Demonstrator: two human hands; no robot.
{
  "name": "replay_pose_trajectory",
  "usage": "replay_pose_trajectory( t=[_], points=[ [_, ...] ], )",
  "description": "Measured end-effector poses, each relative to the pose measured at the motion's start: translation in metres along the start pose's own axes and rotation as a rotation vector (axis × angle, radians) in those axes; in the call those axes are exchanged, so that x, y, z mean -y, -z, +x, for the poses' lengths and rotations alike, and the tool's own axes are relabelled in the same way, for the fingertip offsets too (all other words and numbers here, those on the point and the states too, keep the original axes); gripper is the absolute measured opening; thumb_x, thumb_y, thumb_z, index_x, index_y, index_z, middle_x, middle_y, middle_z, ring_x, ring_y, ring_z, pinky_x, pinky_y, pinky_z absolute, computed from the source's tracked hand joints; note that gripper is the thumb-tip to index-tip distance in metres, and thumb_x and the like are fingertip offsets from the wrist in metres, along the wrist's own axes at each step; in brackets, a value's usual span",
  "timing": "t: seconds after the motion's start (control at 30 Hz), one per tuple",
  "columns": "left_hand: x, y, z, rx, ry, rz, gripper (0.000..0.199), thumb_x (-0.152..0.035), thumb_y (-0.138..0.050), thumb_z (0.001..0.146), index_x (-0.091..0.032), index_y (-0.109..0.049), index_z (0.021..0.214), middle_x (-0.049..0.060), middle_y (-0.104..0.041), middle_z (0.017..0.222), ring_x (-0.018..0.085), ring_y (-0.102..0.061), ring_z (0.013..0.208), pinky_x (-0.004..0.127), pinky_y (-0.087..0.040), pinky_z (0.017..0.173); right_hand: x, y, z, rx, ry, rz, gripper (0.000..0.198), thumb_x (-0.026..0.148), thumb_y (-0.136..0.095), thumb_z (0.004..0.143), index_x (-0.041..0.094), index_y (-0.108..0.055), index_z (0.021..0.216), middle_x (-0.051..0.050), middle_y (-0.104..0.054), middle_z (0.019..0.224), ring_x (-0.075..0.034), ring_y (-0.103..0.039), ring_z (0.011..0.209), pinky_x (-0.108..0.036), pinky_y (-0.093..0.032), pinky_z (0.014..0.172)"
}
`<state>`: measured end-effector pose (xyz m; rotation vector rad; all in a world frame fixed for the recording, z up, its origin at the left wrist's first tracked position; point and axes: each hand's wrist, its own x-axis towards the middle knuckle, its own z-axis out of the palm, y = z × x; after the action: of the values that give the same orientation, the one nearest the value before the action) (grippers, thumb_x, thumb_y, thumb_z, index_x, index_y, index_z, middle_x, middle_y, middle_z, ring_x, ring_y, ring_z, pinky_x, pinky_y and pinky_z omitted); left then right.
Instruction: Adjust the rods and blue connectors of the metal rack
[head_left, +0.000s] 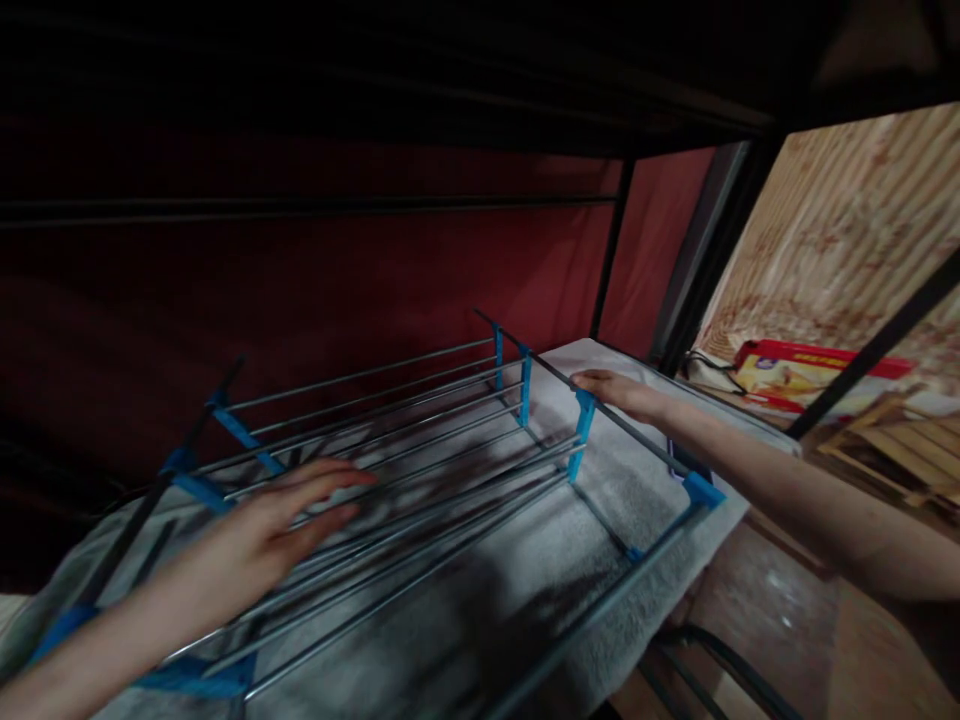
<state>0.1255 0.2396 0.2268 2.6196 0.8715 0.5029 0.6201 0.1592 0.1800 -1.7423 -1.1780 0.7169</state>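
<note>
Rack (450, 508), right hand (615, 391) touching, red-yellow box (787, 376) beyond

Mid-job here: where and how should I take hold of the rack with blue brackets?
Probably hold the rack by both ends, from above: right hand on the right bar, left hand on the left bar. Both bars look slim enough to close around, and the right one stands raised on blue brackets; the rods between run close together.

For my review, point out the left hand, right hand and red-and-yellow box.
Left hand (271, 524): head view, back of the hand.
Right hand (621, 391): head view, back of the hand.
Red-and-yellow box (796, 378): head view, its printed face.
</note>
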Motion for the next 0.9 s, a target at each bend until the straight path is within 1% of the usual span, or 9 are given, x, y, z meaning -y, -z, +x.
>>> replay_pose_trajectory(
  t=[0.13,0.23,0.3,0.4,0.5,0.6,0.67,0.77,0.9],
  points=[
    [-0.052,-0.084,0.072,0.24,-0.18,0.121,0.039,-0.031,-0.05,0.098,-0.027,-0.064,0.134,0.007,-0.067,0.134,0.022,-0.064,0.121,0.035,-0.052,0.103,-0.012,-0.019,0.005,0.007,-0.059,0.061,0.028,0.038,-0.059,0.097,0.014,-0.071,0.092,-0.013,-0.077,0.1,-0.02,-0.069,0.088,-0.032,-0.056,0.089],
    [-0.077,-0.146,0.107,0.283,-0.233,0.285,0.034,-0.028,-0.057,0.096,-0.021,-0.066,0.128,0.011,-0.067,0.134,0.026,-0.063,0.124,0.04,-0.049,0.109,-0.016,-0.025,0.014,0.025,-0.117,0.176,0.023,0.032,-0.054,0.098,0.014,-0.068,0.093,-0.012,-0.077,0.088,-0.017,-0.067,0.07,-0.026,-0.057,0.07],
    [-0.085,-0.177,0.122,0.276,-0.247,0.375,0.037,-0.022,-0.057,0.094,-0.018,-0.063,0.131,0.014,-0.067,0.135,0.028,-0.062,0.126,0.044,-0.048,0.111,-0.019,-0.026,0.017,0.046,-0.129,0.209,0.021,0.026,-0.051,0.099,0.014,-0.067,0.095,-0.011,-0.077,0.082,-0.015,-0.065,0.062,-0.024,-0.055,0.061],
    [-0.087,-0.204,0.134,0.279,-0.247,0.436,0.044,-0.007,-0.041,0.095,-0.014,-0.059,0.134,0.016,-0.067,0.133,0.027,-0.066,0.121,0.043,-0.052,0.106,-0.019,-0.025,0.017,0.076,-0.138,0.236,0.021,0.023,-0.048,0.099,0.013,-0.067,0.097,-0.01,-0.077,0.08,-0.014,-0.063,0.058,-0.022,-0.052,0.055],
    [-0.084,-0.208,0.137,0.312,-0.227,0.435,0.042,-0.009,-0.038,0.098,-0.014,-0.059,0.134,0.016,-0.07,0.129,0.026,-0.071,0.111,0.041,-0.057,0.095,-0.017,-0.025,0.014,0.097,-0.163,0.276,0.022,0.022,-0.047,0.099,0.014,-0.068,0.102,-0.009,-0.077,0.08,-0.015,-0.065,0.06,-0.021,-0.051,0.054],
    [-0.087,-0.194,0.138,0.222,-0.253,0.455,0.044,-0.013,-0.04,0.1,-0.017,-0.052,0.142,0.016,-0.066,0.137,0.027,-0.068,0.118,0.042,-0.056,0.096,-0.013,-0.026,0.01,0.091,-0.172,0.287,0.023,0.022,-0.048,0.098,0.014,-0.068,0.105,-0.008,-0.077,0.079,-0.015,-0.065,0.061,-0.022,-0.051,0.055],
    [-0.093,-0.18,0.14,0.159,-0.256,0.453,0.044,-0.016,-0.04,0.101,-0.02,-0.05,0.144,0.015,-0.067,0.135,0.026,-0.069,0.115,0.039,-0.057,0.092,-0.011,-0.026,0.007,0.087,-0.168,0.309,0.023,0.022,-0.049,0.097,0.014,-0.068,0.106,-0.008,-0.077,0.079,-0.016,-0.066,0.062,-0.023,-0.052,0.057],
    [-0.102,-0.163,0.145,0.181,-0.253,0.407,0.034,-0.025,-0.045,0.103,-0.025,-0.055,0.135,0.008,-0.075,0.117,0.023,-0.074,0.097,0.033,-0.056,0.076,-0.01,-0.027,0.004,0.084,-0.168,0.344,0.024,0.023,-0.047,0.097,0.014,-0.068,0.104,-0.006,-0.075,0.077,-0.016,-0.067,0.064,-0.023,-0.052,0.059],
    [-0.106,-0.157,0.149,0.19,-0.236,0.412,0.032,-0.035,-0.043,0.105,-0.025,-0.058,0.131,0.006,-0.078,0.101,0.025,-0.075,0.085,0.033,-0.053,0.068,-0.012,-0.025,0.004,0.092,-0.14,0.296,0.025,0.026,-0.049,0.097,0.016,-0.07,0.105,-0.004,-0.074,0.075,-0.016,-0.067,0.066,-0.024,-0.051,0.062]
  ],
)
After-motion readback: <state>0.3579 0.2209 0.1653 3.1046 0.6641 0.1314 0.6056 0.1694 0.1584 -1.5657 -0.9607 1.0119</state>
